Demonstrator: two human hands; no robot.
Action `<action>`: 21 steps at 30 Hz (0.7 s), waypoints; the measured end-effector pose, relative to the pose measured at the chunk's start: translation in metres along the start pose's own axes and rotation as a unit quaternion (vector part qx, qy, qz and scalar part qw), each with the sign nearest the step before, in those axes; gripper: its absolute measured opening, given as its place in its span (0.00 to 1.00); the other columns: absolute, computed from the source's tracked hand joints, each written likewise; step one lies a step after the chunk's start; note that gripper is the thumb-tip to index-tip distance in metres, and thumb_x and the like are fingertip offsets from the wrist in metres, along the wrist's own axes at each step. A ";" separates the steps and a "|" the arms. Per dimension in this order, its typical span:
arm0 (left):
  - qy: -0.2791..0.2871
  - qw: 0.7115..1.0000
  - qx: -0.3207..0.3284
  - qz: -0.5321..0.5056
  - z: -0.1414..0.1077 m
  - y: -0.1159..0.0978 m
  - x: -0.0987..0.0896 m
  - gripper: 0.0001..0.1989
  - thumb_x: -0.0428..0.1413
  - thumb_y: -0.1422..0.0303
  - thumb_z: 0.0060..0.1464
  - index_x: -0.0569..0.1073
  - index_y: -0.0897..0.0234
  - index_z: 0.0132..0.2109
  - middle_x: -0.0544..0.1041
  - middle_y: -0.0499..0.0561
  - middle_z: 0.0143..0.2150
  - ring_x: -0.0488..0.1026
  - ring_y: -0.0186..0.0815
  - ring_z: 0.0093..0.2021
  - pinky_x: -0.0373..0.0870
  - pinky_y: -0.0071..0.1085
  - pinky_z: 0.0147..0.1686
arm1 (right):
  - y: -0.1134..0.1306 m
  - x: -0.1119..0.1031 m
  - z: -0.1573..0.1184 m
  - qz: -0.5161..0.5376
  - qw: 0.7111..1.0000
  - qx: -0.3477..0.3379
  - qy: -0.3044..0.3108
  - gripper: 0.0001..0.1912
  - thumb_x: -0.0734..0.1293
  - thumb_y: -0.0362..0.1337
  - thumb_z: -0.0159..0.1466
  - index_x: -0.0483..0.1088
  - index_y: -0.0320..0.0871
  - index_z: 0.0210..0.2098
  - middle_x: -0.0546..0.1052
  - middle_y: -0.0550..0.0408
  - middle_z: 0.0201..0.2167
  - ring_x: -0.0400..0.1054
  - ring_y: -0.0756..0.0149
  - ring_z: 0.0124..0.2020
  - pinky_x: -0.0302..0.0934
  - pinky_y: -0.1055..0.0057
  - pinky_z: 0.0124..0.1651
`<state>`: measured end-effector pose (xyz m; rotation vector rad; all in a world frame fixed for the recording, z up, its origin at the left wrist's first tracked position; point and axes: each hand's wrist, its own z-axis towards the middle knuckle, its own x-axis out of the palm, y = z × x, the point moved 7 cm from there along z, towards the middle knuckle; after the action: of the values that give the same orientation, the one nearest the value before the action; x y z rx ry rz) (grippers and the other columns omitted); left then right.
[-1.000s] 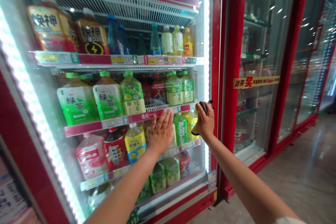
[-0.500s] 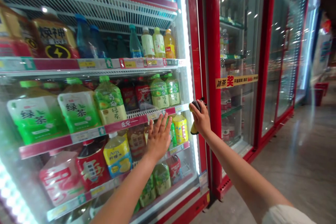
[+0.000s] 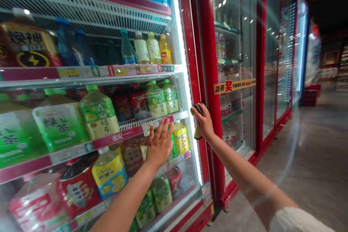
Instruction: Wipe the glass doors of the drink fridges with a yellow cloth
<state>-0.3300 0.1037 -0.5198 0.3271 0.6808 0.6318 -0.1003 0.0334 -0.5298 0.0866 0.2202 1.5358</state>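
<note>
My left hand [image 3: 160, 144] is stretched out flat, fingers slightly spread, in front of a lit drinks fridge [image 3: 196, 79]. Its palm faces the glass side, and it seems to lie on the door glass, though contact is hard to make out. My right hand [image 3: 204, 122] is wrapped round a yellow-and-black handheld object [image 3: 198, 130] at the red door frame. Dark material shows at its top and a yellow part with a black edge below; its exact kind is hidden by the fingers. Behind my left hand are a shelf edge and a yellow carton-like bottle [image 3: 181, 137].
Shelves hold green tea bottles [image 3: 61, 123], a lemon drink bottle [image 3: 109, 171] and red-labelled bottles [image 3: 78, 188]. To the right stands another red-framed glass fridge [image 3: 236, 116] with a yellow sticker strip [image 3: 234, 86]. Grey floor [image 3: 307, 159] runs along the fridges; red crates [image 3: 311, 95] stand farther off.
The view has shifted, so the fridge and its bottles sit farther left and look a little nearer. Both hands keep nearly the same pose, the right one still closed round the yellow-and-black object.
</note>
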 end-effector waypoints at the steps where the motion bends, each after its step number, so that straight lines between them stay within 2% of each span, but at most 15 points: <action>1: -0.001 1.000 0.003 0.002 -0.001 0.000 0.000 0.44 0.58 0.65 0.62 0.44 0.60 0.77 0.51 0.57 0.78 0.44 0.44 0.78 0.28 0.51 0.76 | 0.000 0.000 -0.012 -0.006 1.000 -0.002 0.002 0.26 0.61 0.29 0.71 0.71 0.56 0.64 0.66 0.47 0.69 0.55 0.51 0.73 0.59 0.48 0.70; 3: 0.000 1.000 0.009 0.006 -0.002 0.002 -0.002 0.44 0.59 0.65 0.61 0.46 0.59 0.77 0.51 0.57 0.77 0.44 0.45 0.78 0.26 0.50 0.76 | 0.001 0.000 -0.021 -0.012 1.000 -0.008 0.002 0.25 0.60 0.29 0.71 0.73 0.56 0.62 0.68 0.48 0.68 0.56 0.52 0.72 0.60 0.49 0.69; 4: 0.002 1.000 0.011 0.007 -0.001 0.004 -0.003 0.44 0.59 0.64 0.61 0.46 0.59 0.77 0.52 0.57 0.77 0.44 0.45 0.78 0.26 0.50 0.76 | 0.001 -0.001 -0.015 -0.012 1.000 -0.012 0.000 0.24 0.59 0.29 0.72 0.74 0.55 0.61 0.68 0.48 0.67 0.57 0.53 0.72 0.61 0.49 0.69; 8: 0.002 1.000 0.006 0.008 0.007 0.011 -0.009 0.44 0.59 0.64 0.61 0.48 0.59 0.77 0.54 0.56 0.77 0.45 0.46 0.78 0.25 0.51 0.76 | 0.007 -0.002 0.052 -0.003 1.000 -0.019 -0.015 0.23 0.59 0.32 0.73 0.74 0.55 0.61 0.69 0.49 0.66 0.58 0.55 0.71 0.59 0.50 0.70; 10: -0.004 1.000 0.001 0.010 0.009 0.014 -0.013 0.43 0.59 0.63 0.61 0.48 0.59 0.77 0.55 0.56 0.77 0.45 0.46 0.78 0.27 0.51 0.76 | 0.012 -0.004 0.075 0.001 0.999 -0.016 -0.029 0.23 0.59 0.34 0.73 0.72 0.56 0.63 0.68 0.50 0.67 0.57 0.54 0.72 0.58 0.49 0.71; 12: -0.007 1.000 0.001 0.014 0.008 0.015 -0.015 0.43 0.59 0.63 0.61 0.49 0.59 0.77 0.54 0.56 0.77 0.46 0.46 0.78 0.27 0.50 0.76 | 0.019 -0.004 0.073 0.009 0.999 -0.036 -0.029 0.23 0.60 0.34 0.73 0.70 0.54 0.65 0.66 0.49 0.69 0.54 0.53 0.73 0.57 0.48 0.72; 15: -0.007 1.000 0.004 0.019 0.002 0.017 -0.018 0.42 0.59 0.63 0.61 0.50 0.59 0.77 0.54 0.56 0.77 0.46 0.46 0.78 0.27 0.49 0.76 | 0.025 0.000 0.037 0.020 0.996 -0.089 0.016 0.25 0.62 0.34 0.72 0.68 0.55 0.66 0.66 0.50 0.69 0.53 0.54 0.74 0.58 0.50 0.72; 17: -0.008 1.000 0.006 0.021 -0.004 0.021 -0.022 0.42 0.59 0.63 0.62 0.49 0.58 0.77 0.54 0.55 0.77 0.46 0.45 0.78 0.27 0.49 0.76 | 0.019 0.000 0.019 0.019 0.996 -0.086 0.031 0.27 0.61 0.33 0.71 0.65 0.57 0.68 0.67 0.50 0.69 0.56 0.56 0.73 0.60 0.52 0.71; 19: -0.011 1.000 0.008 0.024 -0.009 0.027 -0.026 0.43 0.59 0.62 0.62 0.47 0.57 0.77 0.55 0.55 0.77 0.45 0.45 0.78 0.27 0.49 0.76 | 0.013 -0.001 0.022 0.015 0.998 -0.059 0.017 0.29 0.60 0.33 0.72 0.60 0.54 0.71 0.66 0.48 0.70 0.58 0.56 0.72 0.60 0.52 0.70; 21: -0.014 0.999 0.015 0.029 -0.012 0.032 -0.031 0.44 0.59 0.62 0.62 0.46 0.58 0.77 0.55 0.55 0.77 0.43 0.44 0.78 0.27 0.47 0.77 | 0.014 0.000 0.045 0.013 1.000 -0.024 -0.009 0.31 0.58 0.33 0.72 0.56 0.50 0.73 0.63 0.44 0.72 0.56 0.56 0.73 0.58 0.51 0.71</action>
<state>-0.3703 0.1100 -0.4984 0.3832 0.6562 0.6713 -0.1046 0.0377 -0.4829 0.0667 0.1683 1.5648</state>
